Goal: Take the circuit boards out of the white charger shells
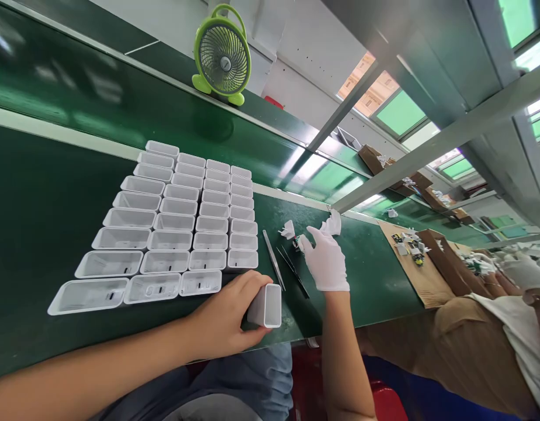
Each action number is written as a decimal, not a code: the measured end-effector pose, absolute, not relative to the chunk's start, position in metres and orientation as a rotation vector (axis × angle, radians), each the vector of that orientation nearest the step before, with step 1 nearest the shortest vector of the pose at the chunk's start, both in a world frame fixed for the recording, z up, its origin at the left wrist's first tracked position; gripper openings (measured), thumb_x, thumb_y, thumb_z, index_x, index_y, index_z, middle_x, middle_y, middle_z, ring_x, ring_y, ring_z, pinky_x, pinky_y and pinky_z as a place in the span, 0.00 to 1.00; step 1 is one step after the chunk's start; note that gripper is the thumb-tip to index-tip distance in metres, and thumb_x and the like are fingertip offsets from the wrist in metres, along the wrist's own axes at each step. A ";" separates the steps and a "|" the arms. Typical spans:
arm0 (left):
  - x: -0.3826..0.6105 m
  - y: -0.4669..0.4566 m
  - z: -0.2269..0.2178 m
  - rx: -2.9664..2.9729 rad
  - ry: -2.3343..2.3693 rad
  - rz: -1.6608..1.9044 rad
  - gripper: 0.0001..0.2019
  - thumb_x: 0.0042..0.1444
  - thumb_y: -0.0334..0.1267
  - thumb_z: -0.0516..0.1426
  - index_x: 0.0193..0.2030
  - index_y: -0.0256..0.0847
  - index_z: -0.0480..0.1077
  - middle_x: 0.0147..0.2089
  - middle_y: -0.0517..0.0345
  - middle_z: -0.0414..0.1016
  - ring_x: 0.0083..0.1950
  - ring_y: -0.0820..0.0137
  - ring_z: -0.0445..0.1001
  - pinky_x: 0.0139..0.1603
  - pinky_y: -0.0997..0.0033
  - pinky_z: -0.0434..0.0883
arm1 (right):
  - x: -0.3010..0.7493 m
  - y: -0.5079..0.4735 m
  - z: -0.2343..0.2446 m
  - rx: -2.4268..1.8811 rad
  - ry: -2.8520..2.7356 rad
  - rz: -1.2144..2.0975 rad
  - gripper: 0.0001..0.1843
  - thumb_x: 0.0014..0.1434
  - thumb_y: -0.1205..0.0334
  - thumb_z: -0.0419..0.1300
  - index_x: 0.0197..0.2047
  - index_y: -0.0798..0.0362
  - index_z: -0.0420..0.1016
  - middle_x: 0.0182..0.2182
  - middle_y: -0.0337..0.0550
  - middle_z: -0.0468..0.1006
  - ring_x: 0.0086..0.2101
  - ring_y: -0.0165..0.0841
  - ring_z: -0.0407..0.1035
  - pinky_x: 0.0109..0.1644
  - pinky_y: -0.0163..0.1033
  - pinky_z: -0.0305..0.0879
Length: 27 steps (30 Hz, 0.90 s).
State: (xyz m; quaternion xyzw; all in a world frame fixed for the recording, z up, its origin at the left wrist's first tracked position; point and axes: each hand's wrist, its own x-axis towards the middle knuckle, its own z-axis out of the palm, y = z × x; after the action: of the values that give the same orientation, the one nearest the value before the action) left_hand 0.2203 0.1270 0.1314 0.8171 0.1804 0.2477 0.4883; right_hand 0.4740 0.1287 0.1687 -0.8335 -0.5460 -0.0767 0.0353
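My bare left hand (pixel 228 313) is wrapped around a white plastic case (pixel 272 305), held at the bench's front edge with its open end facing me. To the right, my white-gloved right hand (pixel 326 260) reaches over the bench, thumb and forefinger apart. Its thumb is by a small dark electronic part (pixel 296 242); whether they touch I cannot tell. Crumpled white pieces (pixel 288 230) lie beside that part. Between my hands lie black tweezers (pixel 293 271) and a flat silver tool (pixel 273 259). Rows of white open cases (pixel 169 239) stand left of them.
A green fan (pixel 222 55) stands on the raised ledge behind the green bench (pixel 33 234). A grey metal post (pixel 355 196) rises at the back right. Farther right, cardboard (pixel 412 275) holds circuit parts, beside a seated co-worker (pixel 480 345) with gloved hands.
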 end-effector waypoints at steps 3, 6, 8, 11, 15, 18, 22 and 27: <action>0.221 0.126 0.129 1.978 0.445 0.589 0.28 0.56 0.32 0.61 0.62 0.45 0.58 0.57 0.52 0.68 0.56 0.62 0.72 0.53 0.65 0.72 | 0.480 0.128 0.167 -2.561 -1.702 -0.158 0.24 0.71 0.52 0.56 0.64 0.55 0.69 0.58 0.52 0.73 0.57 0.45 0.68 0.58 0.44 0.66; 0.221 0.127 0.128 1.976 0.452 0.578 0.29 0.55 0.32 0.62 0.62 0.45 0.58 0.58 0.51 0.68 0.57 0.61 0.72 0.53 0.65 0.72 | 0.480 0.132 0.166 -2.598 -1.722 -0.022 0.26 0.65 0.50 0.64 0.62 0.55 0.71 0.55 0.53 0.76 0.54 0.47 0.70 0.55 0.45 0.68; 0.221 0.127 0.129 1.974 0.447 0.569 0.28 0.56 0.32 0.61 0.62 0.45 0.58 0.58 0.51 0.68 0.57 0.61 0.71 0.53 0.65 0.72 | 0.480 0.137 0.166 -2.629 -1.716 0.037 0.20 0.63 0.53 0.65 0.55 0.53 0.76 0.49 0.53 0.79 0.49 0.48 0.73 0.51 0.47 0.69; 0.221 0.128 0.131 1.974 0.445 0.556 0.28 0.56 0.32 0.61 0.62 0.44 0.59 0.59 0.49 0.68 0.57 0.61 0.71 0.54 0.65 0.72 | 0.484 0.144 0.170 -2.636 -1.683 0.084 0.14 0.60 0.57 0.66 0.48 0.53 0.79 0.44 0.54 0.80 0.45 0.50 0.75 0.48 0.49 0.70; 0.220 0.129 0.132 1.979 0.414 0.583 0.29 0.56 0.32 0.61 0.63 0.44 0.58 0.60 0.49 0.68 0.59 0.60 0.71 0.58 0.62 0.71 | 0.489 0.127 0.187 -2.538 -1.639 0.076 0.17 0.59 0.58 0.65 0.51 0.54 0.78 0.46 0.54 0.80 0.47 0.50 0.75 0.53 0.51 0.69; 0.220 0.130 0.132 1.990 0.354 0.646 0.29 0.57 0.34 0.61 0.64 0.46 0.57 0.60 0.49 0.67 0.61 0.60 0.70 0.61 0.61 0.70 | 0.481 0.084 0.198 -2.294 -1.528 0.075 0.26 0.66 0.52 0.59 0.63 0.52 0.68 0.50 0.51 0.78 0.48 0.43 0.76 0.53 0.46 0.71; 0.218 0.130 0.133 1.987 0.272 0.731 0.34 0.57 0.32 0.61 0.68 0.49 0.54 0.60 0.50 0.66 0.60 0.62 0.70 0.59 0.65 0.72 | 0.444 0.025 0.185 -1.374 -1.217 0.206 0.28 0.66 0.38 0.56 0.60 0.49 0.72 0.41 0.49 0.77 0.37 0.43 0.78 0.44 0.48 0.77; 0.216 0.129 0.132 1.999 0.202 0.781 0.36 0.59 0.27 0.58 0.72 0.52 0.52 0.62 0.49 0.65 0.62 0.63 0.69 0.60 0.68 0.72 | 0.401 -0.003 0.157 -1.199 -1.195 0.409 0.30 0.64 0.41 0.63 0.64 0.46 0.69 0.49 0.51 0.73 0.44 0.47 0.78 0.45 0.50 0.81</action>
State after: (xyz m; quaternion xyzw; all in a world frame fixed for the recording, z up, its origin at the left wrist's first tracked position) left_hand 0.2160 0.1287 0.1319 0.8169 0.0825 0.3192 0.4733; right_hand 0.4014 -0.0032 0.1568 -0.5265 -0.5250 0.1797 0.6442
